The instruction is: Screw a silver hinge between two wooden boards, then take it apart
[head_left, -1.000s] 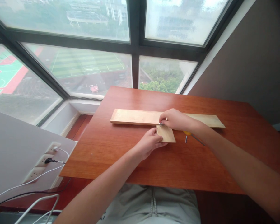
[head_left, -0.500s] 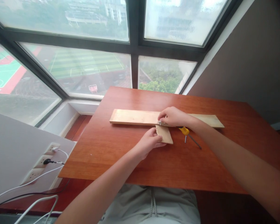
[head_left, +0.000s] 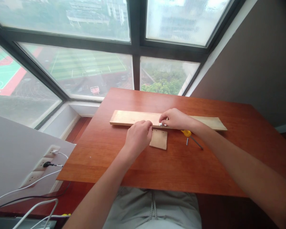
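A long pale wooden board [head_left: 133, 117] lies across the table. Over its middle, the thumb and fingers of my right hand [head_left: 177, 118] pinch a small silver metal fitting [head_left: 160, 124], too small to make out its kind. Close beside it on the left, my left hand [head_left: 138, 135] is at the board's near edge with its fingertips pressed together; whatever they hold is hidden. A small square wooden piece [head_left: 159, 140] with tiny holes along its far edge lies flat on the table, just right of my left hand.
Right of the wooden piece lie a yellow-handled screwdriver [head_left: 186, 133], its handle partly behind my right forearm, and a screw [head_left: 187, 142]. The brown table [head_left: 105, 159] stands against large windows. Sockets [head_left: 41, 164] with cables are on the low wall at left.
My left hand has let go of the small wooden piece, which now lies flat, and has moved up and left to the board. My right hand stays at the board with the metal fitting.
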A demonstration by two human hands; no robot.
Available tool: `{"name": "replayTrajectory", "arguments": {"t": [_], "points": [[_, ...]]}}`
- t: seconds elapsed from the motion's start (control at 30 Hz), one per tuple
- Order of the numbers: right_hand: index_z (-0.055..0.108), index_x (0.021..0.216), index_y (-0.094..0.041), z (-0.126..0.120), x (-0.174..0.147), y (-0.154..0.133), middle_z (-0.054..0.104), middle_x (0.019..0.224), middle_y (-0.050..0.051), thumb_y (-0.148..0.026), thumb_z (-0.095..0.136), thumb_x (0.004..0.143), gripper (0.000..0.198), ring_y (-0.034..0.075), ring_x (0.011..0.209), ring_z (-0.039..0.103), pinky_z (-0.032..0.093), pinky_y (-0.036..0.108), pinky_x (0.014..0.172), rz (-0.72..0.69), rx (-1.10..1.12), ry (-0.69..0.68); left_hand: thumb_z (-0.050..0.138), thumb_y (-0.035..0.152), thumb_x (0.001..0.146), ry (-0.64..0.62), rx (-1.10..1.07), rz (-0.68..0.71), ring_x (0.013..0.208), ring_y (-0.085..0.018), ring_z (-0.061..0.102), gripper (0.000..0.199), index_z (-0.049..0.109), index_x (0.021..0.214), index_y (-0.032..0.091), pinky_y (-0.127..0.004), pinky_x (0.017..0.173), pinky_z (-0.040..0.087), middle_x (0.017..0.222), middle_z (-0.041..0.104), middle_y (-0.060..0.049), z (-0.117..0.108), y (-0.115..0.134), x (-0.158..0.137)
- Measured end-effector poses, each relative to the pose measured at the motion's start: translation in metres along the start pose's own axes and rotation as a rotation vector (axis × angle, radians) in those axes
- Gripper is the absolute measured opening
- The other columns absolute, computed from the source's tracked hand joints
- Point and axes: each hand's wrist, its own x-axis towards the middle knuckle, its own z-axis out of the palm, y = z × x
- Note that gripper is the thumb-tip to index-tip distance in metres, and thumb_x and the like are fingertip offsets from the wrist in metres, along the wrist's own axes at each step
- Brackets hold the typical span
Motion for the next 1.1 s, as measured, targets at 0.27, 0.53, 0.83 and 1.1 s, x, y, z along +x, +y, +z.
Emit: {"name": "replayTrajectory", "arguments": {"t": [0.27,0.53,0.83,1.1], "points": [[0.076,0.085,-0.018,0.006,0.008,0.01,0.073,0.078,0.002,-0.016,0.05,0.081,0.027,0.013,0.07,0.06,0.037,0.023,0.061,-0.004,-0.002,0.008,0.055,0.018,0.086,-0.135,0.002,0.268,0.079,-0.02,0.061,0.016,0.07,0.093,0.021,-0.027,0.066,0.041,0.086,0.066,-0.006,0.001,0.004,0.046],[0.077,0.086,-0.016,0.002,0.016,0.012,0.072,0.079,0.004,-0.02,0.053,0.082,0.025,0.014,0.072,0.059,0.038,0.022,0.061,0.011,0.013,-0.041,0.054,0.014,0.084,-0.105,-0.315,0.298,0.075,-0.014,0.059,0.017,0.07,0.087,0.018,-0.023,0.068,0.042,0.087,0.067,-0.005,0.024,-0.022,0.052],[0.075,0.084,-0.016,-0.001,0.025,0.02,0.069,0.075,0.003,-0.025,0.056,0.079,0.021,0.012,0.058,0.06,0.041,0.021,0.05,0.099,0.114,-0.173,0.057,0.014,0.08,-0.122,-0.284,0.273,0.069,-0.013,0.055,0.013,0.069,0.081,0.019,-0.023,0.064,0.041,0.078,0.063,-0.002,0.027,-0.022,0.051],[0.071,0.076,-0.015,-0.007,0.029,0.018,0.067,0.069,0.003,-0.025,0.058,0.077,0.016,0.012,0.059,0.06,0.041,0.02,0.05,0.116,0.118,-0.238,0.059,0.018,0.082,-0.118,-0.289,0.282,0.07,-0.013,0.055,0.009,0.069,0.083,0.019,-0.022,0.064,0.04,0.08,0.063,-0.002,0.026,-0.022,0.049]]}}
